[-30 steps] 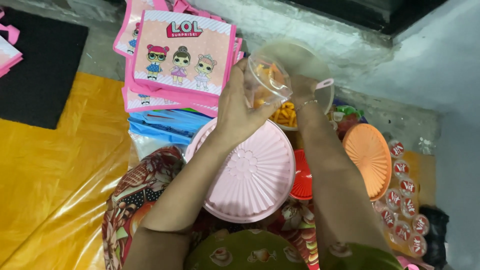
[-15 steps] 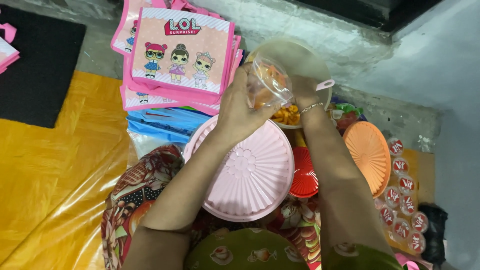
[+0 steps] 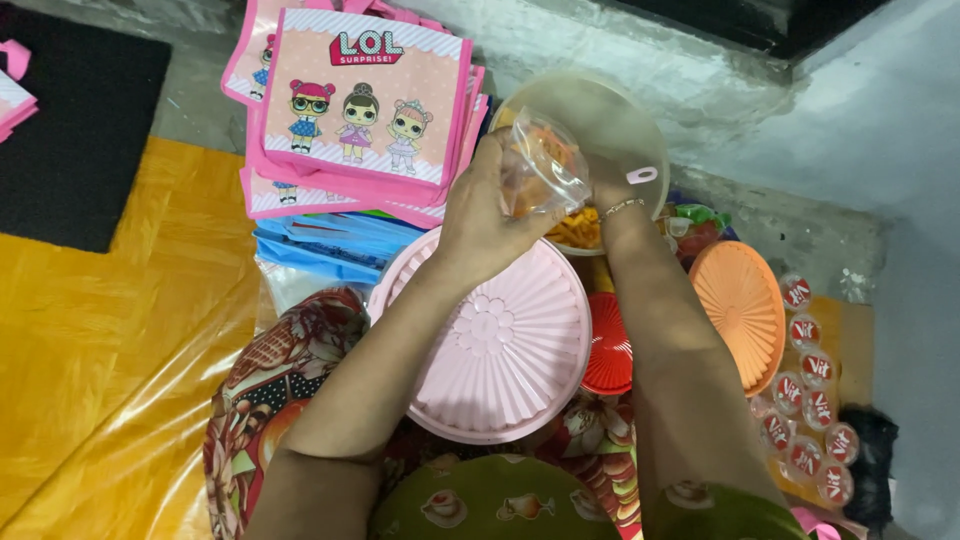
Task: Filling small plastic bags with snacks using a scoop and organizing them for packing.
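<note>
Both hands are up over the clear bowl (image 3: 610, 110), working one small clear plastic bag (image 3: 545, 170) stuffed with orange snack pieces. The left hand (image 3: 485, 215) has its fingers curled round the near side of the bag, pinching the plastic. The right hand (image 3: 605, 185) sits behind it, mostly hidden by the bag; it seems to grip the far side, though its fingers can't be made out. A thin bracelet (image 3: 625, 206) shows on that wrist.

The bag hangs just above the bowl, where more orange snack (image 3: 575, 230) lies at the near edge. Nearer the person than the bowl, and touching its rim, sits a big round pink ribbed lid (image 3: 500, 345), under both forearms. A small red lid (image 3: 610, 345) peeks out beside the pink one, and an orange ribbed lid (image 3: 740, 310) lies further out on the same side. Beyond that, a cluster of small red-topped cups (image 3: 805, 400). On the bowl's other side, a stack of pink cartoon gift bags (image 3: 360, 100) rests on blue ones (image 3: 330, 245), over a yellow plastic sheet (image 3: 90, 330) on the floor.
</note>
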